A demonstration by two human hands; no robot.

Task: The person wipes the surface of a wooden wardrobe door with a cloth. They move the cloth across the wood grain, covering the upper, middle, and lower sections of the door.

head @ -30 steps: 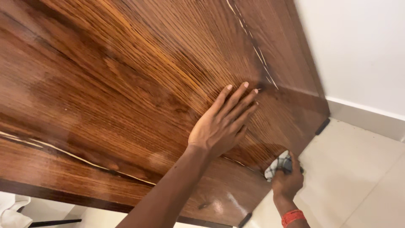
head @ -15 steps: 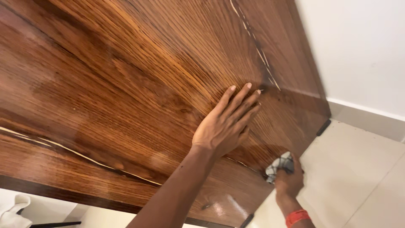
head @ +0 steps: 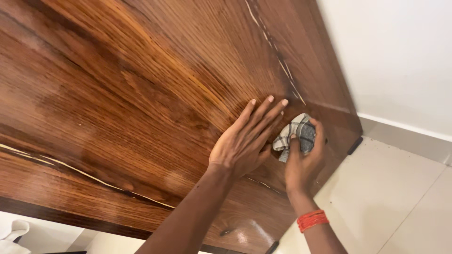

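Observation:
A large glossy brown wooden panel (head: pixel 141 94) with strong grain fills most of the head view. My left hand (head: pixel 245 138) lies flat on it with the fingers spread and pointing toward the upper right. Just to its right, my right hand (head: pixel 303 162) presses a crumpled grey-and-white checked cloth (head: pixel 296 134) against the wood, near the panel's right edge. The cloth touches the side of my left hand's fingers. A red band (head: pixel 311 220) circles my right wrist.
A white wall (head: pixel 400 56) and a pale skirting (head: pixel 409 141) lie to the right, with a light tiled floor (head: pixel 391 202) below. Thin pale seams (head: pixel 278 56) cross the panel. A small dark block (head: pixel 355 146) sits at its corner. A white object (head: pixel 12 235) shows at the bottom left.
My right hand has carried the cloth up from the panel's lower edge to right beside my left hand's fingers. My left hand stays flat in nearly the same spot.

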